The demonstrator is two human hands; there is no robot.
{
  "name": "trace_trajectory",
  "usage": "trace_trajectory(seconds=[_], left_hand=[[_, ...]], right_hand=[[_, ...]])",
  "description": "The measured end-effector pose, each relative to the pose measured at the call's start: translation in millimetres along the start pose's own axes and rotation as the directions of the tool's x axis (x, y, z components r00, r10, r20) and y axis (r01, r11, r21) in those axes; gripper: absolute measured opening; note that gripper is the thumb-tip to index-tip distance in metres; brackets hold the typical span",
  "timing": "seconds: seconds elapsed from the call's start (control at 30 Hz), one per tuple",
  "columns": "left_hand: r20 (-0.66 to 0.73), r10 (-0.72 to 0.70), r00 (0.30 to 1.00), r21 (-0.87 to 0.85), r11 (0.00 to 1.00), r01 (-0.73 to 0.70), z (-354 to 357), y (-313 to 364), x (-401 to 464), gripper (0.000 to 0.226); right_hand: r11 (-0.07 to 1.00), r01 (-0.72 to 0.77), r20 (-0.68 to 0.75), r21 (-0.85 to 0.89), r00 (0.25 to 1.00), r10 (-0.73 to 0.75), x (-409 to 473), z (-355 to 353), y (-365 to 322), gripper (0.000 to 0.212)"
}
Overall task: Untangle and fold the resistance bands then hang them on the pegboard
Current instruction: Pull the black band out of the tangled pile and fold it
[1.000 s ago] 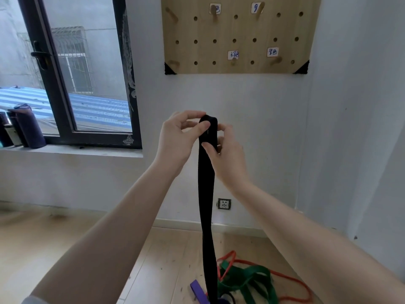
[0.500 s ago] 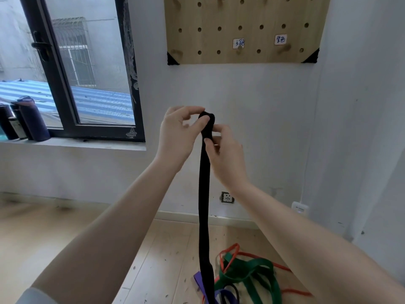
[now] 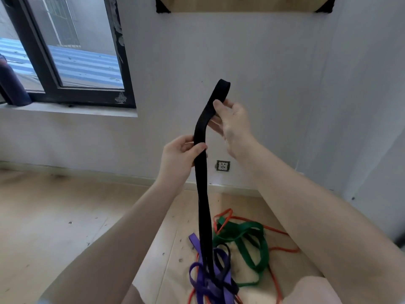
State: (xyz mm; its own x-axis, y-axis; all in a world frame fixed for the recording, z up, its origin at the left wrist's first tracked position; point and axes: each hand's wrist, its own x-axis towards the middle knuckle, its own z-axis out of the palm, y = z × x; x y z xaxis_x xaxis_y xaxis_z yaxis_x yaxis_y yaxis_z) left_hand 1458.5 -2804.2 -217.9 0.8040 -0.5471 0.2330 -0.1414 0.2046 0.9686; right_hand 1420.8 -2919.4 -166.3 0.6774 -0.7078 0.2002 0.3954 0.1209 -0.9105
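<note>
Fingers of the right hand (image 3: 233,121) pinch the black band (image 3: 202,194) near its looped top, left hand (image 3: 178,155) gripping just below.

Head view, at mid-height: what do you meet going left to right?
Dark purple bottle on the sill → black-framed window → left hand → black resistance band → right hand → wall socket.

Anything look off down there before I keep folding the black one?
Yes: the black band drops straight into the heap on the floor, its lower end still caught among the purple band. Green band and orange band sprawl beside it.
</note>
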Motion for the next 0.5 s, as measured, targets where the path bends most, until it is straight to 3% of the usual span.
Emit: trace_trajectory(seconds=[0.07, 0.13, 0.2, 0.3, 0.5], left_hand=[[-0.033, 0.038, 0.999, 0.026, 0.999, -0.037, 0.2, 10.0, 10.5, 0.011], [-0.071, 0.046, 0.996, 0.023, 0.999, -0.045, 0.7, 19.3, 22.4, 0.010], [-0.103, 0.026, 0.994, -0.025, 0.999, -0.029, 2.1, 27.5, 35.0, 0.009], [-0.129, -0.015, 0.992, -0.067, 0.998, 0.006, 0.6, 28.1, 49.5, 0.008], [-0.265, -0.078, 0.961, -0.064, 0.996, 0.063, -14.2, 4.7, 66.5, 0.005]], right_hand=[[0.985, -0.164, 0.067, -0.045, 0.984, 0.167, -0.9, -11.0, 17.2, 0.033], [0.949, -0.216, 0.156, -0.229, 0.954, 0.255, -15.4, -27.6, 48.7, 0.045], [0.910, -0.145, 0.284, -0.389, 0.921, 0.267, -34.0, -44.5, 75.3, 0.042], [0.893, -0.112, 0.403, -0.435, 0.863, 0.305, -50.4, -63.0, 98.2, 0.030], [0.816, -0.088, 0.417, -0.571, 0.825, 0.381, -47.5, -78.6, 115.3, 0.018]])
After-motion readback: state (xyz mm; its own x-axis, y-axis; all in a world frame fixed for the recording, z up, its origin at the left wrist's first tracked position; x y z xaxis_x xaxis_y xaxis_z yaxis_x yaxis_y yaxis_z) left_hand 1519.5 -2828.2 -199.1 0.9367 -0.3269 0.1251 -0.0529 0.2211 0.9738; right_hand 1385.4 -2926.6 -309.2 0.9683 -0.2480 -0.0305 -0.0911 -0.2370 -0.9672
